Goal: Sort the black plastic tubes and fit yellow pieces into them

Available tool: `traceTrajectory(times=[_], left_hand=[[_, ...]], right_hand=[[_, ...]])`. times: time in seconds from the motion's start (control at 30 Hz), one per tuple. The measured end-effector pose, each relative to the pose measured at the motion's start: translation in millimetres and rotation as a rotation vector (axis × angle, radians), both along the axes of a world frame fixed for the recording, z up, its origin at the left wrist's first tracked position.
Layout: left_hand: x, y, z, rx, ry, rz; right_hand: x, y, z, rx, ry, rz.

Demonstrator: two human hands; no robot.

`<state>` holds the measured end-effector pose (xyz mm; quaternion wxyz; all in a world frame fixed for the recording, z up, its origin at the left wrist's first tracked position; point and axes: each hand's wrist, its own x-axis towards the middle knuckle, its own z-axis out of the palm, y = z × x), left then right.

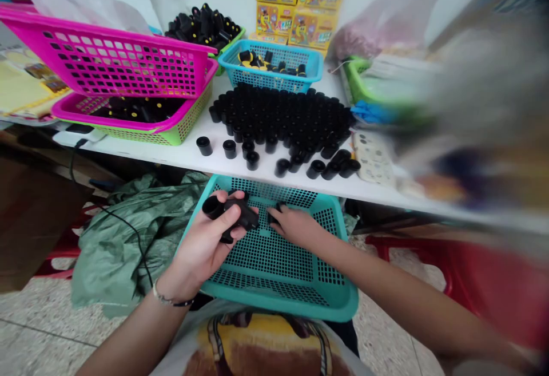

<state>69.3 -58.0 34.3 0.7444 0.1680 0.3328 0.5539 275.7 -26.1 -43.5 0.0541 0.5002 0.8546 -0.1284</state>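
My left hand [205,240] is closed around several black plastic tube-like pieces [241,214], one with its round hollow end facing up. It hangs over the left side of a teal mesh basket [295,306] in my lap. Inside that basket, my right hand [297,226] has its fingers closed on a small black piece [273,216], mostly covered by the fingers. Just beyond the basket, many short black cylinders [283,113] stand packed together on the white table [180,157], with several looser ones along the front edge.
Stacked pink and green baskets [128,67] hold black parts at left. A blue basket [270,81] with black and yellow pieces stands behind the cylinders, before yellow boxes [315,27]. Green sheeting [124,244] lies below left; a red stool [467,273] is at right.
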Motion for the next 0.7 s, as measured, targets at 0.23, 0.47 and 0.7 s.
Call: traceTrajectory(times=[0.23, 0.47, 0.7], left_hand=[[3.1, -5.1, -6.2, 0.034, 0.030, 0.010], [0.0, -6.7, -8.2, 0.082, 0.077, 0.044], [11.6, -12.3, -10.2, 0.289, 0.216, 0.044]], right_hand=[[5.9, -20.7, 14.9, -0.342, 0.219, 0.194], [6.1, -48.9, 21.5, -0.465, 0.607, -0.042], [-10.5, -71.6, 65.3, -0.168, 1.350, -0.396]])
